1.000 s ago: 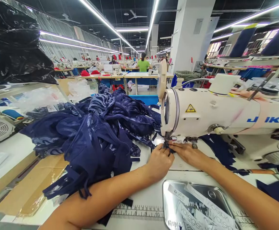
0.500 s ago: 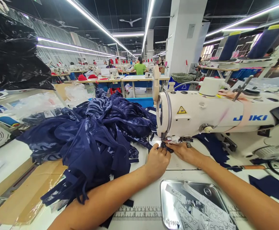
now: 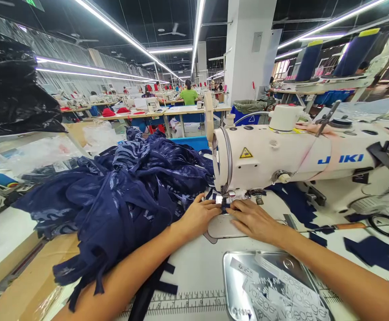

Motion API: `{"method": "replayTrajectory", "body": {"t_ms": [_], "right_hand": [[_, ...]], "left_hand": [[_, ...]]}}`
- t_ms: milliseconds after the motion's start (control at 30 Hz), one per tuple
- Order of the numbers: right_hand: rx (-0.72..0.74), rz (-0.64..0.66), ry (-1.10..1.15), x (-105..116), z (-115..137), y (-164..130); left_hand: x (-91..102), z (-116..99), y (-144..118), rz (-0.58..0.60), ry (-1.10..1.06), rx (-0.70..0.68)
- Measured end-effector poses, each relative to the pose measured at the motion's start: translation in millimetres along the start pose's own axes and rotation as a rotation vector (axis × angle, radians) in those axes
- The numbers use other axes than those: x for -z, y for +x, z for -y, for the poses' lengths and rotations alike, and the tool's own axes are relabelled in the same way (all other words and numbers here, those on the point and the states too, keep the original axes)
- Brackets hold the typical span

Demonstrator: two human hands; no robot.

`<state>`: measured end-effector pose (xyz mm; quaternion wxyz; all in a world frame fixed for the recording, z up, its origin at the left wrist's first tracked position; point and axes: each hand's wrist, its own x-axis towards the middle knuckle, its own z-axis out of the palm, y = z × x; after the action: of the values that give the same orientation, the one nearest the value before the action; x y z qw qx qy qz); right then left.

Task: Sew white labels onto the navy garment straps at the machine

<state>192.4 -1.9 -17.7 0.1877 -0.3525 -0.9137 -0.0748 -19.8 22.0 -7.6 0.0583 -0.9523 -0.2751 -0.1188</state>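
Black plastic, bunched and shiny, forms a bag far to the left of the white Juki sewing machine. Brown cardboard lies below it, also left of the machine. Navy garments, some patterned in paler blue, make a loose heap reaching almost to the machine's needle end. The left hand reaches from that side, fingers outstretched toward the machine's presser foot; whether they pinch anything cannot be told. A small piece of navy fabric lies at the machine's presser foot, between the two hands' fingertips and just beyond them. The right hand lies palm down in front of the machine, its fingertips at the fabric's right side; its grip cannot be told either. In front of the machine sits a metal tray holding printed labels. Black-handled scissors lie in front of the machine's right part, beside navy scraps.
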Motion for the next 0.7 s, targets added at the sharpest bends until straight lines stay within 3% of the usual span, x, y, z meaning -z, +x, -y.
{"method": "replayTrajectory", "body": {"t_ms": [267, 400, 567, 700], "right_hand": [[-0.072, -0.009, 0.177, -14, -13, -4], [-0.013, -0.007, 0.274, -11, -20, -5], [0.146, -0.008, 0.04, -7, -18, -3], [0.174, -0.017, -0.086, -7, -14, -3]], "left_hand": [[-0.7, -17, -4, 0.084, 0.1, 0.049], [-1.3, -22, -2, 0.14, 0.157, 0.058], [-0.9, -24, 0, 0.12, 0.182, 0.042], [4.5, -11, -1, 0.04, 0.14, 0.076]]}}
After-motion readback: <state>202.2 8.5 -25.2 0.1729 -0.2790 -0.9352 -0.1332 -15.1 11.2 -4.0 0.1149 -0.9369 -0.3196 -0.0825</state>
